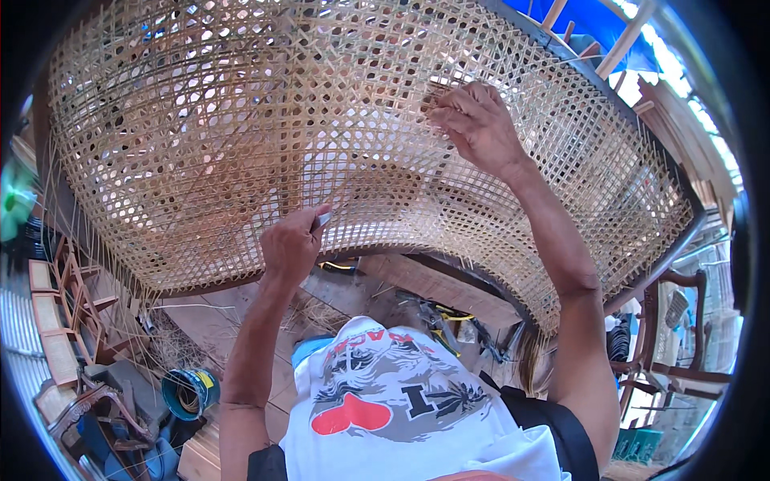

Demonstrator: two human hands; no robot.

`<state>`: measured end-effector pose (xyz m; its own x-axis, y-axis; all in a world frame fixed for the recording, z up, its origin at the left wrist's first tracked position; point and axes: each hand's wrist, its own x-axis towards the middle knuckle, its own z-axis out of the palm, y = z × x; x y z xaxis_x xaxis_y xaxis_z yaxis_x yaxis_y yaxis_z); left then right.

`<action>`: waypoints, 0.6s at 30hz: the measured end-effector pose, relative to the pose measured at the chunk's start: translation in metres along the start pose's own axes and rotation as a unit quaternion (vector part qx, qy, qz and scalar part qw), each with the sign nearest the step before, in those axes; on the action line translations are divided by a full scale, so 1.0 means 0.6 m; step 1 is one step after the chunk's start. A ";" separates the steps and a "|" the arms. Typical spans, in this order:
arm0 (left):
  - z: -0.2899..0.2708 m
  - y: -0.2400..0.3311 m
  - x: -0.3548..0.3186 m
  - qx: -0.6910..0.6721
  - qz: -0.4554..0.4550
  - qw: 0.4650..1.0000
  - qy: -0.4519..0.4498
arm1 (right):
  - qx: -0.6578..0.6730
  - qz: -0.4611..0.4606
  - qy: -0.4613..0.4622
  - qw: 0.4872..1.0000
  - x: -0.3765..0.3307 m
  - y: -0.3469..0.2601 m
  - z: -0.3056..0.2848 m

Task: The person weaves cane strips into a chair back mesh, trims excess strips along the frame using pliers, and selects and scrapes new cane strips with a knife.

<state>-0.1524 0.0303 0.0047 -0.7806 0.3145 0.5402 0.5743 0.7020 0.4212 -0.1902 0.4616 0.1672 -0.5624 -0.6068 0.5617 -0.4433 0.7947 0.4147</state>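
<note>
A large panel of woven cane (361,144), with an open lattice of small holes, stretches across a dark wooden frame (678,260). Over its lower middle, my left hand (290,243) is closed round a small tool (322,219); just a grey, metal-looking end shows by the thumb, so its kind is hidden. Farther up and to the right, my right hand (479,128) has its fingers bent and drawn together against the weave. What lies between those fingertips, if anything, is too small to make out.
Loose cane ends hang off the panel's left edge. Below left stand wooden chair frames (68,313) and a blue bucket (190,393). Tools with yellow parts (449,321) lie on the floor under the panel. A dark wooden chair (682,321) stands at the right.
</note>
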 end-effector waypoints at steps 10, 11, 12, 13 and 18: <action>-0.019 -0.164 -0.154 -0.047 -0.045 0.998 0.016 | -0.002 0.009 -0.100 0.995 0.057 -0.010 -0.019; -0.011 -0.213 -0.207 -0.064 -0.096 0.993 0.024 | -0.009 0.021 -0.114 0.993 0.060 -0.016 -0.020; -0.014 -0.235 -0.247 -0.065 -0.093 0.993 0.021 | -0.010 0.025 -0.116 0.993 0.057 -0.016 -0.017; -0.015 -0.254 -0.276 -0.028 -0.116 0.993 0.001 | -0.011 0.028 -0.115 0.993 0.055 -0.010 -0.013; -0.028 -0.277 -0.315 -0.053 -0.175 0.983 -0.015 | 0.024 0.068 -0.131 0.989 0.055 -0.046 -0.025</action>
<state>-0.0961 -0.1568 -0.1553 -0.9408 0.0860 0.3279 0.2910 0.7011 0.6509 -0.1860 0.4200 0.1850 -0.7775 -0.4824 0.4035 -0.3803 0.8716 0.3092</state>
